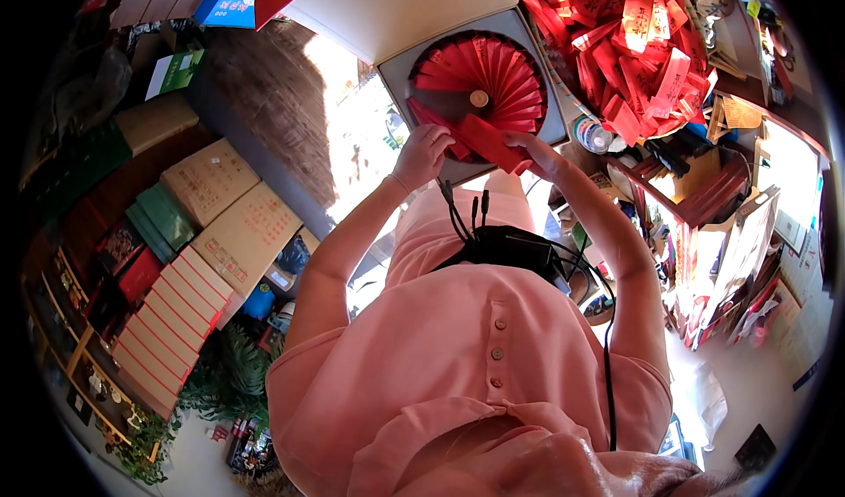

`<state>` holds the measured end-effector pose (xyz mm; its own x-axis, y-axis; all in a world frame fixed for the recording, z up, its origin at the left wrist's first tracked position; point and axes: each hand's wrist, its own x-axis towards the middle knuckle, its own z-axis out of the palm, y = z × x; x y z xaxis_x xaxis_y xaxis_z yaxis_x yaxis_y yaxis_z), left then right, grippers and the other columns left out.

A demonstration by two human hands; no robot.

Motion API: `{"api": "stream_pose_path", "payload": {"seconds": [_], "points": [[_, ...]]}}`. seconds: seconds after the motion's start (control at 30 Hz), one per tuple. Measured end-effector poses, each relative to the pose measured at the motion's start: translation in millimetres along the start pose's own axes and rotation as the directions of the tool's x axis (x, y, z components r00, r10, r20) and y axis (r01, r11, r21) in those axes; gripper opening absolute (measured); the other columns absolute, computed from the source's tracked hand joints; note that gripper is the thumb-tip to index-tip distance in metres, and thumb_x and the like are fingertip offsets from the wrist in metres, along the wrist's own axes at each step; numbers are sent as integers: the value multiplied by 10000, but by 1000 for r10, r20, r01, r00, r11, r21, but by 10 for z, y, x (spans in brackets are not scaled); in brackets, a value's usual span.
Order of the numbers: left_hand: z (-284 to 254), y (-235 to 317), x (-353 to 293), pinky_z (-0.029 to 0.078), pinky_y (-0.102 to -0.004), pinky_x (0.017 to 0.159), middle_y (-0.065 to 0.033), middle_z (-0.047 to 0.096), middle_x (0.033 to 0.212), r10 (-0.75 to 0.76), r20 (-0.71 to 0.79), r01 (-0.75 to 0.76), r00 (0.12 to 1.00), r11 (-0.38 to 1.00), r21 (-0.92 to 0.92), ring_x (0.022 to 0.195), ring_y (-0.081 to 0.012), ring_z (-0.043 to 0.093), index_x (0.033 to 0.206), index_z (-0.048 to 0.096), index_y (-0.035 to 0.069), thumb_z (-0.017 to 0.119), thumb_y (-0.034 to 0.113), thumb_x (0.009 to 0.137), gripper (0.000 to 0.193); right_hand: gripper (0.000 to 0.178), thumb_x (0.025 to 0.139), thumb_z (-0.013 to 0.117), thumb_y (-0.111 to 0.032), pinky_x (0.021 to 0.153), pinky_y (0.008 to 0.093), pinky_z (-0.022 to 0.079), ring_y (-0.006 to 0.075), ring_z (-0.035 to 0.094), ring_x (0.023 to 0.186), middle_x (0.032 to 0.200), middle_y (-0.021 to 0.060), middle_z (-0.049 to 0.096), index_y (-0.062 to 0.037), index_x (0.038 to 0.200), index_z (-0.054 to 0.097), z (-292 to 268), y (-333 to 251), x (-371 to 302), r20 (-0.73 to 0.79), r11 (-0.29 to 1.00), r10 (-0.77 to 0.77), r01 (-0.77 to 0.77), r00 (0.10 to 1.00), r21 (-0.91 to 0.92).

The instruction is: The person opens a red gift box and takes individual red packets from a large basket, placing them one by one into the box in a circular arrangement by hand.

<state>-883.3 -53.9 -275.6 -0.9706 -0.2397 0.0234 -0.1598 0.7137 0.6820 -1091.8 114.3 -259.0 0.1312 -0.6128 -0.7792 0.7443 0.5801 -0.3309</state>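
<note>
A grey square box (556, 114) stands open in front of my body. Red paper packets (506, 67) lie fanned out in its round dark recess, around a small gold disc (479, 99). A long red packet (489, 143) lies tilted across the near side of the recess, its right end gripped by my right hand (540, 157). My left hand (424, 155) is at the near left rim, its fingers bent and pressed together beside the packets. What those fingertips pinch, if anything, is hidden.
Right of the box is a round container heaped with loose red packets (625, 52). The box's pale lid (396, 4) stands raised behind it. A clear jar (591, 134) sits close to my right forearm. Cardboard cartons (246, 233) are stacked at left. Black cables (607, 365) hang from a waist pouch.
</note>
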Motion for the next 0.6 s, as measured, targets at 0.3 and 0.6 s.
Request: {"api": "stream_pose_path", "payload": {"seconds": [0.3,0.6], "points": [[15,-42,-37,346,-392,1014,-92,522,1155,177,112,-204,978,931,303,1112,-270,461,1099,585,44,573,106,731,374,244,866,544,-174,716,238,414,89,539,789,882,5,612,-36,1053,618,120,238,-113,-196,978,-147,113,969,-175],[39,-166,-68,305,-389,1047,-86,522,1145,268,206,-327,941,874,359,1126,-237,460,1155,581,93,496,128,783,383,380,865,570,-169,838,246,429,107,563,935,1029,41,622,7,1202,558,110,343,-112,-177,902,-151,62,973,-428]]}}
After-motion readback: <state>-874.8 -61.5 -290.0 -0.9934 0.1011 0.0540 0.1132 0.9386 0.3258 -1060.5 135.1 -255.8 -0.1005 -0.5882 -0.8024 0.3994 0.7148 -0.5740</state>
